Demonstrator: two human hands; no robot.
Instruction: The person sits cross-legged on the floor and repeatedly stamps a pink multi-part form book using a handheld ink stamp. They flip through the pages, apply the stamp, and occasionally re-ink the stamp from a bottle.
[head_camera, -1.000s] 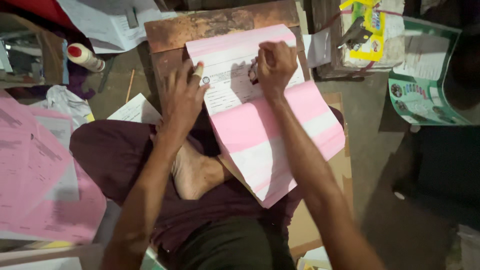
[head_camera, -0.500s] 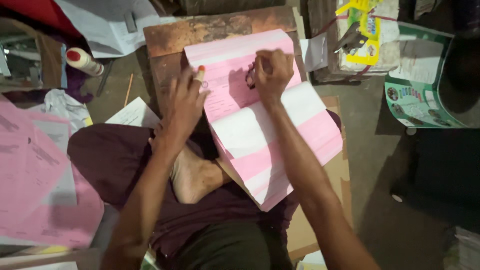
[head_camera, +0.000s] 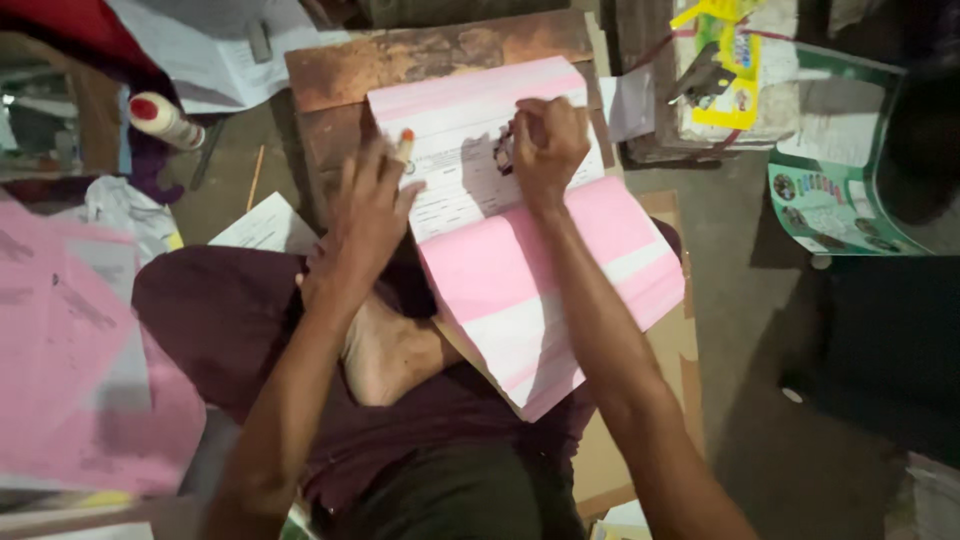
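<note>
A pink and white printed form (head_camera: 520, 250) lies over a low wooden board (head_camera: 440, 50) and hangs down across my crossed legs. My left hand (head_camera: 368, 215) rests flat on the form's left edge, fingers spread, one fingertip marked orange. My right hand (head_camera: 545, 145) is closed in a fist on the form's upper white part, gripping a small dark object that I cannot make out clearly. My bare foot (head_camera: 385, 355) shows under the form.
A stack of pink papers (head_camera: 80, 350) lies at the left. A white bottle with a red cap (head_camera: 162, 118) and loose white sheets (head_camera: 215, 45) sit at the upper left. Green printed paper (head_camera: 830, 190) and a yellow packet (head_camera: 735, 65) lie at the upper right.
The top pink sheet has been folded further down, showing the white printed part. My right hand moved slightly down onto that part. My left hand stays on the left edge.
</note>
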